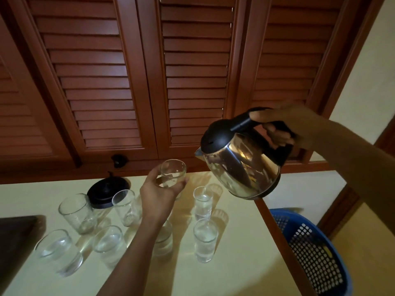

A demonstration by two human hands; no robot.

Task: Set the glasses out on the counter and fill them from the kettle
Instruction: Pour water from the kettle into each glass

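Head view, looking down over a pale bench (235,263).

Left hand (159,194): fingers curled round a short clear glass (172,174), gripping it from below and behind, lifted off the bench and tilted toward the kettle; a little water in its bottom.

Right hand (284,127): closed round the black handle of a steel kettle (241,165), thumb along the top of the handle, kettle held in the air and tipped so the spout points left at the lifted glass. Spout and glass rim near each other but apart; no stream discernible between them.

On the bench, right of the left forearm: two tall narrow glasses, far one (203,202) and near one (205,240), both holding water. A third glass (164,240) with water partly hidden behind the forearm.

Left of the forearm: four glasses apparently without water — a wide one (78,213) at the back, a taller one (125,207) beside it, a low one (108,240) in front, and a wide one (56,251) nearest the left edge.

Black round kettle base (104,190) behind those glasses, cord running up to a wall plug (118,160). Dark flat object (15,236) at the left edge, unidentifiable.

Blue perforated basket (310,251) below the bench's right edge. Brown louvred cabinet doors (192,71) above.
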